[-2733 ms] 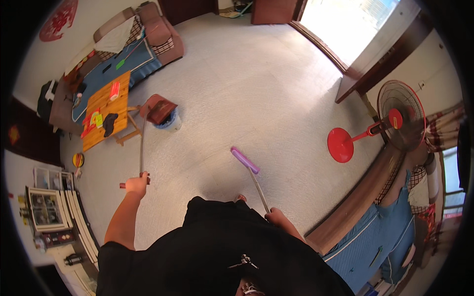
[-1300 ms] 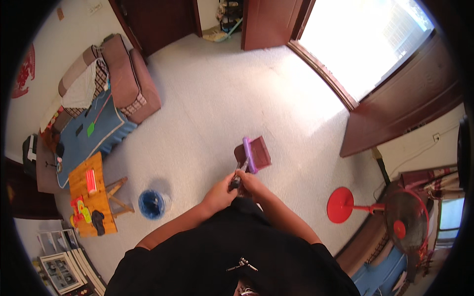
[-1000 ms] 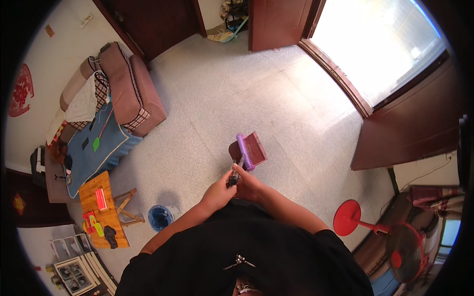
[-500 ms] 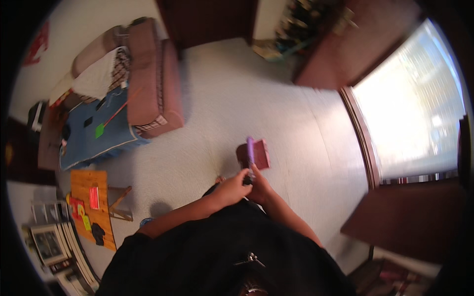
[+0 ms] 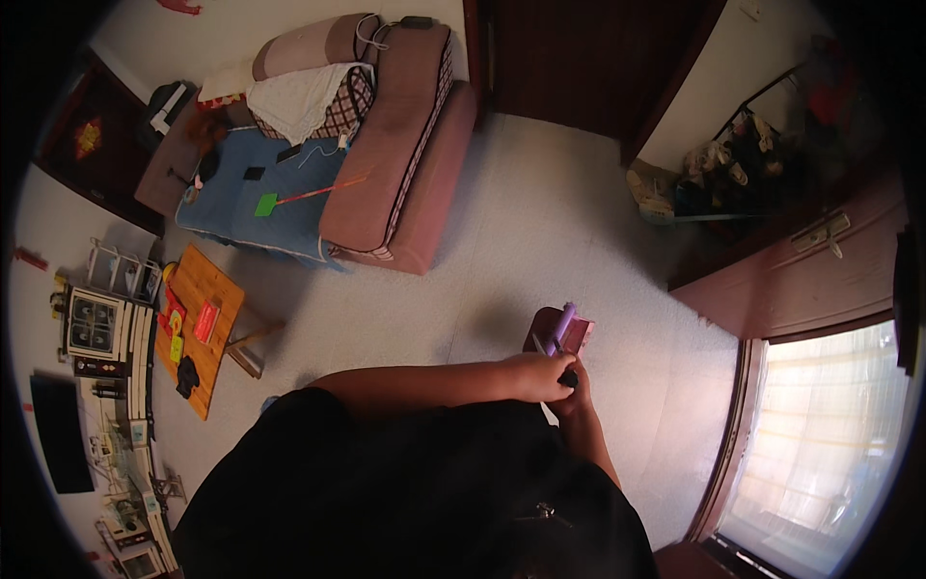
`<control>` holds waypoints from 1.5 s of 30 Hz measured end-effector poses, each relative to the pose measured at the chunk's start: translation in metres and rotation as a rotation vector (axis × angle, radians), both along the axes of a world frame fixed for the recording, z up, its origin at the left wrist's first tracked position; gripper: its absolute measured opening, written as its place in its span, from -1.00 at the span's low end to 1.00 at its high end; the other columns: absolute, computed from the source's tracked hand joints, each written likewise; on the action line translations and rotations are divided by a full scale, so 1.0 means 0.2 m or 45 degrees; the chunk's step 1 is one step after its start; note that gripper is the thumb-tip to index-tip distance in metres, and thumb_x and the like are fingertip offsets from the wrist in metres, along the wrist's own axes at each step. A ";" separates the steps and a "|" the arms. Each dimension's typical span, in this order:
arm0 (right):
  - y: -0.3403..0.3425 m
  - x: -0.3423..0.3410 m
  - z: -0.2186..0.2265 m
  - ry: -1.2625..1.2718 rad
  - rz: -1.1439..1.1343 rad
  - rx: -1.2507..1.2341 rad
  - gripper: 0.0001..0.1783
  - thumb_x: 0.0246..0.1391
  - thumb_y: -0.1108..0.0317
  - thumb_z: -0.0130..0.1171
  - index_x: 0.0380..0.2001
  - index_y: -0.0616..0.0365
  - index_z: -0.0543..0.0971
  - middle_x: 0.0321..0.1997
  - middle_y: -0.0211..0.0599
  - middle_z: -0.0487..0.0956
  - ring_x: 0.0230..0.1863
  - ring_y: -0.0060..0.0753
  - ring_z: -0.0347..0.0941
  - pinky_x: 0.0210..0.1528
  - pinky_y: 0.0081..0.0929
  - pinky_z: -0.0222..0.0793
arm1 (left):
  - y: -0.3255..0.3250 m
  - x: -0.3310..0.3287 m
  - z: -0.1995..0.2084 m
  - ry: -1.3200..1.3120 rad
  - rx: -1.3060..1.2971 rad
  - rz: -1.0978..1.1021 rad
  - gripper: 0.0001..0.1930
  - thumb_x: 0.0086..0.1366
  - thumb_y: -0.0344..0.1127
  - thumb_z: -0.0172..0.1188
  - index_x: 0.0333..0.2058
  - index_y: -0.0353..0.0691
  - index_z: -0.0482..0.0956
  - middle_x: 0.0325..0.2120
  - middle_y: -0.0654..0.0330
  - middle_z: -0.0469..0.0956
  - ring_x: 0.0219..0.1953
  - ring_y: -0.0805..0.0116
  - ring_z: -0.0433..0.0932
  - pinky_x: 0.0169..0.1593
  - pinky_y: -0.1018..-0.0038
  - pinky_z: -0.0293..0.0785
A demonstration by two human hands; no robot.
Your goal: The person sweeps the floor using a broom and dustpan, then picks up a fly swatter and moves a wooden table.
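Note:
My left hand (image 5: 542,376) is closed in front of my body, its fingers bent round a small dark-ended thing (image 5: 569,378). Close against it, my right hand (image 5: 577,398) is closed too, partly covered by the left. A purple rod-shaped thing (image 5: 563,326) stretches away just beyond my fingers. Whether it is in my grip cannot be made out. Slim greyish strips lie beside it near the left fingers. Behind and below them shows a dark red and pink thing (image 5: 582,336), whose kind is unclear.
A brown sofa (image 5: 386,183) with a blue cover (image 5: 299,217) stands far left, a green fly swatter (image 5: 266,205) on it. Left is a small wooden table (image 5: 214,280). A shoe rack (image 5: 719,214) and an open reddish door (image 5: 801,236) are at right, near a bright curtained doorway (image 5: 820,425).
The view has swung, so the room and my hands sit differently in it. Both hands remain together, with the purple rod now slanting beyond them.

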State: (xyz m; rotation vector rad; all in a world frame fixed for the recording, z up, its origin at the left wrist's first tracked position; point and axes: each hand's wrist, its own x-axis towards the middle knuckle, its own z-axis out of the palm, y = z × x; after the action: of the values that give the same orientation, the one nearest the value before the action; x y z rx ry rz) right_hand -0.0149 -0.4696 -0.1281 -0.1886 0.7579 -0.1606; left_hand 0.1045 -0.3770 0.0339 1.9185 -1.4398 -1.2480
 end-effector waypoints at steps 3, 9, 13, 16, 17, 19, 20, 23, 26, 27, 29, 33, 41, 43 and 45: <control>-0.27 0.15 0.19 -0.127 0.152 0.105 -0.61 0.19 0.03 -0.20 -0.39 0.10 0.47 -0.43 -0.25 0.52 -0.34 -0.25 0.49 -0.25 -0.27 0.45 | -0.26 0.13 0.12 0.011 0.119 0.077 -0.38 0.19 -0.07 0.09 0.17 -0.17 0.17 -0.59 0.11 0.55 -0.59 0.28 0.54 -0.44 0.39 0.45; -0.89 0.27 0.27 -0.599 0.161 0.187 -0.60 0.15 0.03 -0.13 -0.18 0.14 0.41 -0.26 -0.22 0.52 -0.28 -0.22 0.50 -0.09 -0.21 0.44 | -0.75 0.30 0.35 -0.578 -0.150 0.037 -0.35 0.08 -0.04 0.21 0.12 -0.15 0.24 -0.36 0.00 0.49 -0.32 0.02 0.51 -0.25 0.20 0.42; -1.35 0.37 0.10 -0.262 -0.249 0.311 -0.69 0.07 0.23 0.10 -0.19 0.14 0.34 -0.31 -0.16 0.44 -0.26 -0.15 0.44 -0.22 -0.34 0.48 | -1.00 0.54 0.34 -0.547 -0.652 0.337 -0.45 0.04 -0.25 0.27 0.03 -0.18 0.35 -0.27 -0.01 0.40 -0.21 0.03 0.41 -0.15 0.24 0.37; -1.61 0.53 0.25 -0.413 -0.294 0.350 -0.73 0.11 0.24 0.01 -0.21 0.17 0.33 -0.38 -0.09 0.45 -0.39 -0.18 0.46 -0.41 -0.45 0.49 | -1.04 0.80 0.22 -0.562 -0.488 0.453 -0.54 0.08 -0.35 0.23 0.00 -0.17 0.39 -0.28 0.10 0.42 -0.28 0.21 0.46 -0.25 0.37 0.42; -1.72 0.57 0.28 -0.375 -0.354 0.308 -0.72 0.11 0.23 -0.01 -0.21 0.20 0.33 -0.37 -0.10 0.47 -0.36 -0.18 0.48 -0.39 -0.43 0.52 | -1.09 0.88 0.16 -0.500 -0.481 0.495 -0.60 0.12 -0.41 0.19 -0.03 -0.18 0.42 -0.35 0.11 0.42 -0.34 0.24 0.48 -0.29 0.40 0.43; -1.93 0.62 0.27 -0.338 -0.451 0.261 -0.71 0.11 0.22 -0.02 -0.21 0.23 0.34 -0.36 -0.10 0.49 -0.33 -0.18 0.50 -0.37 -0.42 0.55 | -1.21 1.01 0.10 -0.438 -0.429 0.456 -0.63 0.13 -0.43 0.16 -0.04 -0.19 0.43 -0.38 0.10 0.43 -0.36 0.23 0.49 -0.30 0.40 0.43; -2.04 0.63 0.22 -0.382 -0.502 0.346 -0.64 0.07 0.22 0.02 -0.20 0.30 0.36 -0.32 -0.06 0.50 -0.27 -0.16 0.51 -0.26 -0.38 0.56 | -1.28 1.07 0.07 -0.386 -0.374 0.461 -0.66 0.14 -0.44 0.14 -0.06 -0.20 0.45 -0.41 0.09 0.43 -0.38 0.22 0.49 -0.30 0.40 0.43; -2.32 0.63 0.14 -0.514 -0.634 0.435 -0.58 0.03 0.22 0.07 -0.19 0.40 0.37 -0.26 0.00 0.52 -0.20 -0.14 0.52 -0.11 -0.31 0.56 | -1.51 1.22 0.01 -0.402 -0.334 0.403 -0.70 0.16 -0.45 0.12 -0.09 -0.20 0.47 -0.41 0.07 0.45 -0.39 0.19 0.50 -0.30 0.39 0.44; -2.60 0.65 0.07 -0.628 -0.782 0.470 -0.59 0.04 0.27 0.06 -0.18 0.44 0.39 -0.18 0.07 0.50 -0.14 -0.07 0.50 -0.06 -0.26 0.54 | -1.78 1.32 0.04 -0.432 -0.265 0.316 -0.70 0.18 -0.42 0.11 -0.08 -0.19 0.46 -0.38 0.07 0.47 -0.36 0.17 0.52 -0.29 0.37 0.44; -2.71 0.65 0.05 -0.627 -0.828 0.347 -0.59 0.04 0.27 0.06 -0.17 0.45 0.39 -0.14 0.11 0.49 -0.12 -0.03 0.49 -0.05 -0.24 0.53 | -1.88 1.34 0.05 -0.422 -0.254 0.300 -0.70 0.18 -0.42 0.11 -0.08 -0.19 0.46 -0.38 0.07 0.47 -0.36 0.17 0.52 -0.29 0.37 0.44; -2.90 0.66 0.02 -0.621 -0.907 0.195 -0.59 0.07 0.28 0.03 -0.15 0.47 0.40 -0.07 0.17 0.46 -0.09 0.06 0.46 -0.03 -0.21 0.50 | -2.07 1.41 0.07 -0.531 -0.218 0.200 -0.71 0.19 -0.38 0.10 -0.07 -0.18 0.46 -0.37 0.08 0.49 -0.35 0.15 0.53 -0.28 0.36 0.45; -3.29 0.69 0.06 -0.691 -0.990 0.154 -0.65 0.13 0.28 -0.02 -0.19 0.41 0.42 -0.19 0.05 0.49 -0.17 -0.08 0.46 -0.09 -0.27 0.53 | -2.33 1.47 0.08 -0.554 -0.151 0.208 -0.71 0.20 -0.36 0.10 -0.07 -0.17 0.47 -0.36 0.08 0.50 -0.35 0.15 0.53 -0.29 0.36 0.45; -4.40 0.45 -0.38 -0.975 -1.331 0.301 -0.72 0.10 0.22 0.02 -0.22 0.18 0.50 -0.19 -0.17 0.51 -0.14 -0.21 0.42 0.02 -0.20 0.35 | -2.81 1.46 -0.04 -0.580 0.203 0.332 -0.67 0.19 -0.24 0.05 -0.06 -0.12 0.47 -0.29 0.05 0.51 -0.25 0.07 0.51 -0.22 0.25 0.45; -4.68 0.50 -0.46 -0.804 -1.384 0.355 -0.70 0.10 0.21 0.01 -0.21 0.18 0.49 -0.18 -0.17 0.50 -0.13 -0.20 0.42 0.03 -0.20 0.35 | -2.82 1.42 -0.13 -0.649 0.221 0.372 -0.67 0.21 -0.19 0.02 -0.04 -0.05 0.46 -0.29 0.09 0.53 -0.22 0.12 0.51 -0.19 0.25 0.45; -4.99 0.45 -0.42 -0.632 -1.518 0.244 -0.69 0.11 0.20 0.01 -0.19 0.18 0.49 -0.16 -0.17 0.50 -0.12 -0.19 0.41 0.04 -0.19 0.35 | -2.94 1.41 -0.05 -0.560 0.308 0.407 -0.66 0.24 -0.17 0.01 -0.02 -0.03 0.45 -0.30 0.12 0.52 -0.21 0.14 0.52 -0.18 0.26 0.46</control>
State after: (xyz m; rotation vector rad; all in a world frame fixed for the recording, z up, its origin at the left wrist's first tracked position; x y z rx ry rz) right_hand 0.0747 -1.4669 -0.2129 0.5008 0.2983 -1.2125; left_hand 0.3857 -0.9655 0.0241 2.5897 -1.1376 -0.9211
